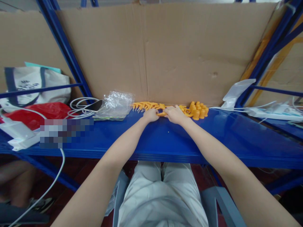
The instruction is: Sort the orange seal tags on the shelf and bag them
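My left hand [151, 115] and my right hand [175, 114] are close together at the back of the blue shelf. Between them they grip a small orange plastic piece [161, 114], its ends covered by my curled fingers. Beyond and left of my left hand lies a row of orange pieces [144, 105] with small ball chains [139, 110] hanging from them. To the right of my right hand, several rounded orange pieces [198, 111] stand bunched together. More orange parts lie behind my hands, partly hidden by them.
Clear plastic bags [115, 105] lie left of the orange pieces, near coiled white cables [81, 107]. A power strip [26, 138] sits at the far left. Cardboard [177, 53] walls the back; blue posts [66, 47] frame it. Another person's leg [20, 179] shows lower left.
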